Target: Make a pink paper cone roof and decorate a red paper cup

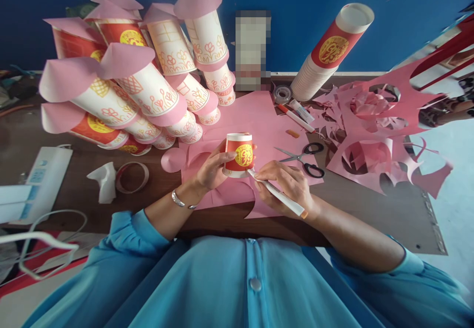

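My left hand [211, 170] is closed around a red and white paper cup [234, 163] with a round yellow emblem on its side. The cup is upside down or upright; I cannot tell which. A white marker pen [283, 198] with an orange end sits in the closed fingers of my right hand [287, 185]. Its tip meets the cup's lower white band, close to the edge. Pink paper sheets [240, 113] lie beneath both hands. Just beyond my right hand, black-handled scissors [301, 159] rest with their blades part open.
Cup towers with pink cone tops [148, 76] crowd the back left. A tall stack of paper cups [313, 79] leans at the back right, beside a tape roll [282, 93]. Pink paper scraps [374, 155] cover the right side. A power strip [44, 185] lies left.
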{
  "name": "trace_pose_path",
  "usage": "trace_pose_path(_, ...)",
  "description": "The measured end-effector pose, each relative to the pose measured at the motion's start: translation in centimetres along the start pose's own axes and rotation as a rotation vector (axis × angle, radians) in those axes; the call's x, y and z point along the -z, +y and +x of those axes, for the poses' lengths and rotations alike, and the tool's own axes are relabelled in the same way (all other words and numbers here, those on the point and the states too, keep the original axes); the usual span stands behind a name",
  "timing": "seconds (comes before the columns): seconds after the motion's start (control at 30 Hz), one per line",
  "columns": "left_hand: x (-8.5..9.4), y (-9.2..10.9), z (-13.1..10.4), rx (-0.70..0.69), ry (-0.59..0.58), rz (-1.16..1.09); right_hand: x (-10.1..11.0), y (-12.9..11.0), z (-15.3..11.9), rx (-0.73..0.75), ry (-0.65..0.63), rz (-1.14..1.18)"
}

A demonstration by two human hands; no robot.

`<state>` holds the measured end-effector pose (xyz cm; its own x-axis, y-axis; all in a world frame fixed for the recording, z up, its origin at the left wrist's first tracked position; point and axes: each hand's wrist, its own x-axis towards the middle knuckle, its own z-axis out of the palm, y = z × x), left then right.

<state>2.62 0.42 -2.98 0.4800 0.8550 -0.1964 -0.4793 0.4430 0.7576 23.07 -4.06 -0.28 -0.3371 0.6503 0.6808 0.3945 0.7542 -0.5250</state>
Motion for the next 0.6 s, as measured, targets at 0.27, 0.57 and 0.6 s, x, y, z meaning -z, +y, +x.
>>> trace_pose_path(0.27, 0.03, 0.01, -0.05, -0.014, -0.006, -0.001, -0.02, -0.15, -0.18, -0.006, 0.012, 0.032)
trace_pose_path(0.57, 0.51, -0.30, 0.10, -0.021, -0.031, -0.026, -0.06, -0.28, -0.07, 0.006, 0.006, 0.038)
trace_pose_path(0.6, 0.51, -0.31, 0.10, -0.022, -0.030, -0.028, -0.07, -0.27, -0.07, 0.006, 0.006, 0.037)
